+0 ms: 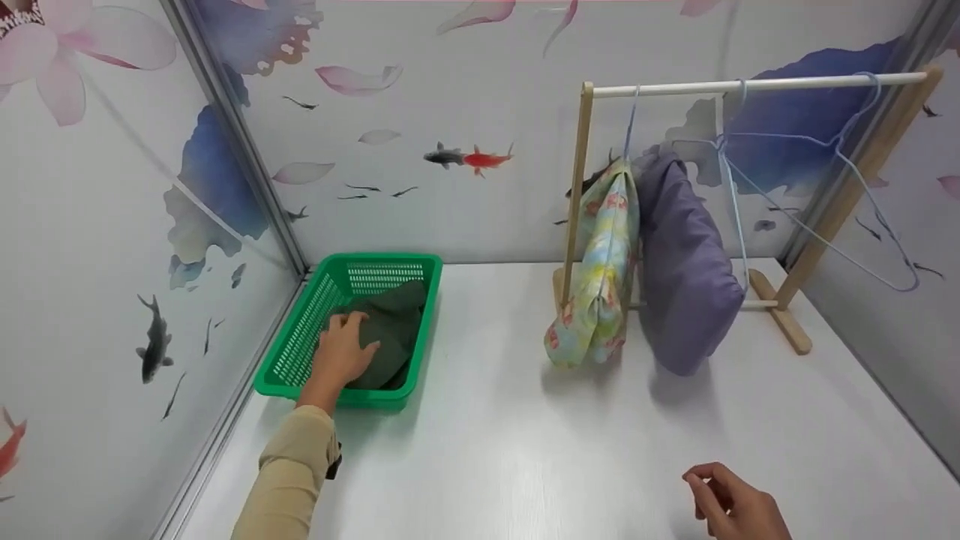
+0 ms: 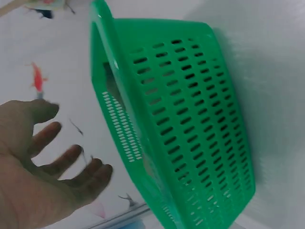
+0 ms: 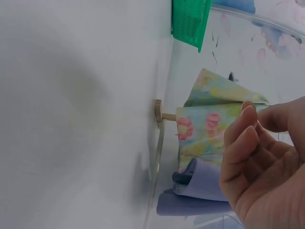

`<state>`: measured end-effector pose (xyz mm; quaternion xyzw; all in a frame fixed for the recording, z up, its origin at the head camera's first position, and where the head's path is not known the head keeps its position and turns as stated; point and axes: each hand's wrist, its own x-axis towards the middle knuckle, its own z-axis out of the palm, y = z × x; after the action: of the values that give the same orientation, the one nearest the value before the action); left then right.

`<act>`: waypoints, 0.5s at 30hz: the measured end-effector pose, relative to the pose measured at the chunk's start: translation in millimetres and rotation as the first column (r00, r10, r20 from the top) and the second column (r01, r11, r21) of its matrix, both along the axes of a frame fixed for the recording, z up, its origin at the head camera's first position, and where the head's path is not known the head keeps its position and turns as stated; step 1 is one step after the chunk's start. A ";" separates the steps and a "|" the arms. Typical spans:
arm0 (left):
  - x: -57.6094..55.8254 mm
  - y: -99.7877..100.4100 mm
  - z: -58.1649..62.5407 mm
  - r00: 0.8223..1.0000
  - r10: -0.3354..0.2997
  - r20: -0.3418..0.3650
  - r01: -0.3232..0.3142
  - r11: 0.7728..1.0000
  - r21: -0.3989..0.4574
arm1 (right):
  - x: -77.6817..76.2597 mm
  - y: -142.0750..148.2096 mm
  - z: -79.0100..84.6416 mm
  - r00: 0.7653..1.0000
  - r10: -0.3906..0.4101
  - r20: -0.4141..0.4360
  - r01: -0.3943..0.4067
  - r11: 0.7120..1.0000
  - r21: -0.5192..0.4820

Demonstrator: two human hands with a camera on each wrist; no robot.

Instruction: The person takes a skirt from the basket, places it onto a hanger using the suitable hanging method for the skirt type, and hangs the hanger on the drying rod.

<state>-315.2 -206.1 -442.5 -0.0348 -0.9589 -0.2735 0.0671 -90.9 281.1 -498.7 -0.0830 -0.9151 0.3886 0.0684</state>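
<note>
Across the back and both sides of the frame stand pale walls painted with petals and fish, enclosing a white surface that fills the lower middle. At upper right a rack with wooden posts and a white bar stands on it; at left sits a green basket with slotted sides. A puffy purple garment hangs under the rack, with a floral garment just to its left in the frame. Blue hangers occupy the bar's right half, at least one of them bare. Inside the basket, left of the frame's centre, lies the dark green cloth, loosely bunched. Over it, below a beige sleeve, the left grip is spread, its fingers slightly bent and pinching nothing; the left wrist view shows air about them. At lower right the right grip hangs loosely curled above the surface, thumb near the index finger, holding nothing. The step in hand looks like reaching for the cloth; the next move would call for closing the left fingers on a fold and lifting it clear of the rim, towards a bare hanger.
</note>
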 end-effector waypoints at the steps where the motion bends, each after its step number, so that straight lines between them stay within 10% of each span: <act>1: -2.9 -3.5 -3.7 0.997 0.013 0.074 -0.011 1.000 -0.024 | 0.6 0.1 0.9 1.000 -0.001 -0.001 0.001 1.000 -0.004; 9: -14.0 -26.0 -23.3 0.924 0.072 0.376 -0.057 0.997 -0.050 | 4.4 0.7 6.5 1.000 -0.007 0.007 0.007 1.000 -0.013; 15: -20.1 -23.3 -33.2 0.938 0.000 0.345 0.058 0.986 -0.158 | 5.2 3.2 6.1 0.999 0.006 0.041 -0.005 1.000 -0.023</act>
<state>-335.2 -229.5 -475.7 -0.0062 -0.9746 -0.1955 -0.1088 -85.7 284.3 -492.6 -0.0892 -0.9120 0.3974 0.0476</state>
